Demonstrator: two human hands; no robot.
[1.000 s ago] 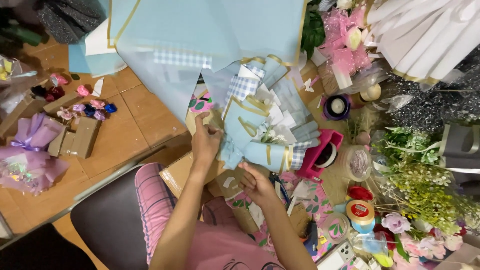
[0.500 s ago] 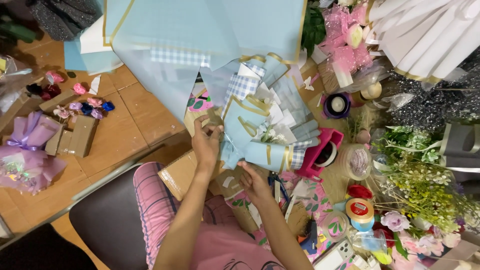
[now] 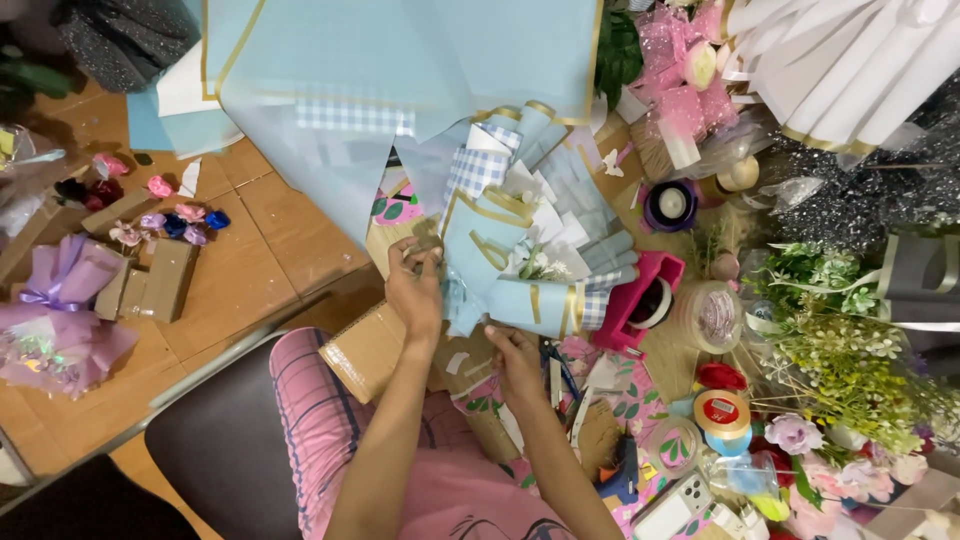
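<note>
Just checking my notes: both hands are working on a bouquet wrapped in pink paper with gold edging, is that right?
Not quite. In the head view the left hand and right hand hold a bouquet wrapped in light blue paper with gold edging, not pink.

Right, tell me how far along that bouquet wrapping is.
Done: the pale blue bouquet is layered in gold-edged paper. In hand: left hand pinches its base, right hand steadies beneath. Left: no ribbon shows at the base; ribbon spools lie unused nearby.
</note>
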